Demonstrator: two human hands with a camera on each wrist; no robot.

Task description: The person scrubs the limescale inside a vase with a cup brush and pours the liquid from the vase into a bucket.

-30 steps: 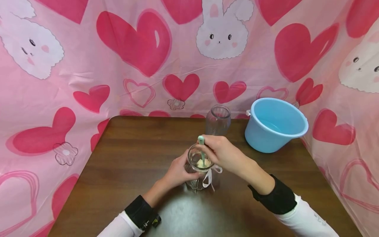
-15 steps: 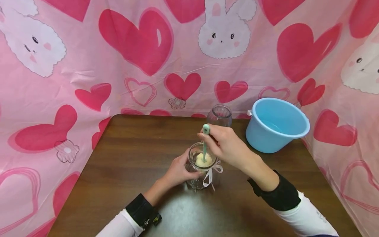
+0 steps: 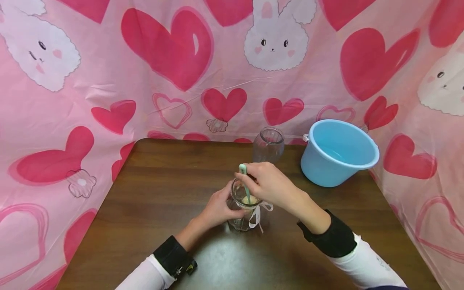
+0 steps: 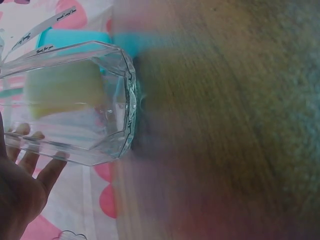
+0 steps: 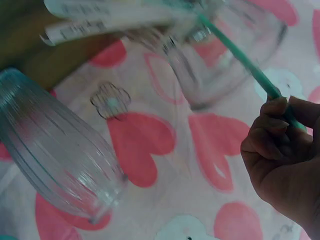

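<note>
A clear glass jar (image 3: 240, 224) with a white ribbon bow (image 3: 255, 218) stands at the middle of the table, its mouth tipped up toward the head view. My left hand (image 3: 216, 208) grips its left side, fingers behind and thumb in front. My right hand (image 3: 272, 184) grips the green handle (image 5: 240, 57) of a sponge brush, coming in over the jar's rim. Down inside the glass is the brush's cream-coloured sponge head (image 4: 65, 90), seen through the wall in the left wrist view. From above, only a little of the sponge shows.
Behind my right hand stands a second, ribbed glass jar (image 3: 268, 150). A light blue bucket (image 3: 322, 167) sits at the back right of the brown wooden table (image 3: 163, 181). Pink heart-and-rabbit cloth (image 3: 224, 76) hangs around the back and sides.
My right hand lifted the sponge brush half a second ago, bringing the sponge near the mouth, then pushed it back down into the jar. My left hand stays on the jar.
</note>
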